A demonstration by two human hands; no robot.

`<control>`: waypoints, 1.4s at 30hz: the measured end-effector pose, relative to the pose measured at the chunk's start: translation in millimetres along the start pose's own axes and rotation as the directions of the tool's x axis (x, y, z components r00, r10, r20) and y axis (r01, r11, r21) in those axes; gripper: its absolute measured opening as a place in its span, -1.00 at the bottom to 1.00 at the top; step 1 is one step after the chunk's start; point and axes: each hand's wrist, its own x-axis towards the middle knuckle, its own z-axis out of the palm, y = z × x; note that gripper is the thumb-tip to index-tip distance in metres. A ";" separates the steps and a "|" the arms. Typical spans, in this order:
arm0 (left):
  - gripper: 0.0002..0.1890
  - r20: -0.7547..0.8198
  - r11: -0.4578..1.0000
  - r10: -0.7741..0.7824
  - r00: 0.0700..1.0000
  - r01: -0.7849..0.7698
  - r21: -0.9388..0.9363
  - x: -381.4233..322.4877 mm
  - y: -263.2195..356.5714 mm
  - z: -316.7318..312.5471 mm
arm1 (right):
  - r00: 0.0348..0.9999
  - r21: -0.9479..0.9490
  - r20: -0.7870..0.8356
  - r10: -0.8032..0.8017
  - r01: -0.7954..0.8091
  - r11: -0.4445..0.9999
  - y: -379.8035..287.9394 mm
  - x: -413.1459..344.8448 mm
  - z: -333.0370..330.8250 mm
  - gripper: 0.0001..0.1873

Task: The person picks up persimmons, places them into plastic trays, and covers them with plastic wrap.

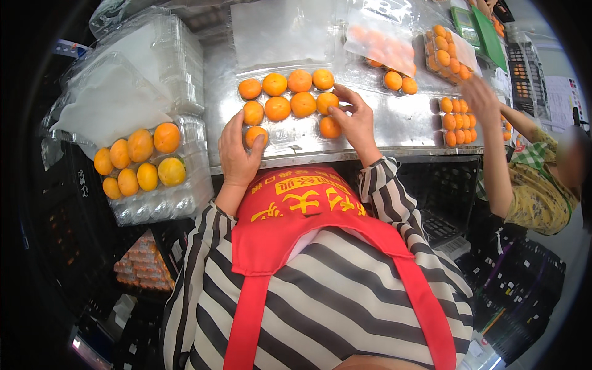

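Observation:
A clear plastic tray (pixel 291 134) lies before me on the metal worktop, with round orange fruits in its cups. Two rows at the back are filled; the front row has fruit only at its two ends. My left hand (pixel 240 150) grips the front-left fruit (pixel 255 135), thumb in front and fingers along its left side. At the right end, my right hand (pixel 356 118) has thumb and fingers around the middle-row fruit (pixel 326 101). Just in front of that one sits another fruit (pixel 329 127).
At left, several fruits (pixel 140 145) sit in the top tray of a stack (pixel 162 208); more empty trays (pixel 185 60) stand behind. A white sheet (pixel 280 34) lies beyond my tray. Filled trays (pixel 458 121) stand at right, where a co-worker's arm (pixel 492 138) reaches over the worktop (pixel 407 125).

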 end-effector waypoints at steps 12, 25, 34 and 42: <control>-0.37 0.049 0.998 -0.044 0.998 0.041 0.052 2.9 4.0 -0.4 | 0.985 -0.089 0.143 -0.093 0.107 0.990 -17.2 10.9 -13.7 -0.61; -0.33 -0.013 0.998 -0.044 0.999 0.045 0.038 1.6 11.9 -2.8 | 0.977 -0.353 0.212 -0.022 0.098 0.931 -33.6 19.6 -4.7 -0.58; -0.33 -0.034 0.998 -0.068 0.997 0.069 0.009 -1.4 10.6 -6.5 | 0.964 0.243 0.226 0.137 -0.192 0.951 -53.8 29.2 -30.9 -0.54; -0.33 -0.056 0.997 -0.076 0.996 0.077 0.011 -4.1 7.0 0.2 | 0.894 0.413 0.393 -0.216 0.038 0.910 -182.2 106.5 5.1 -0.58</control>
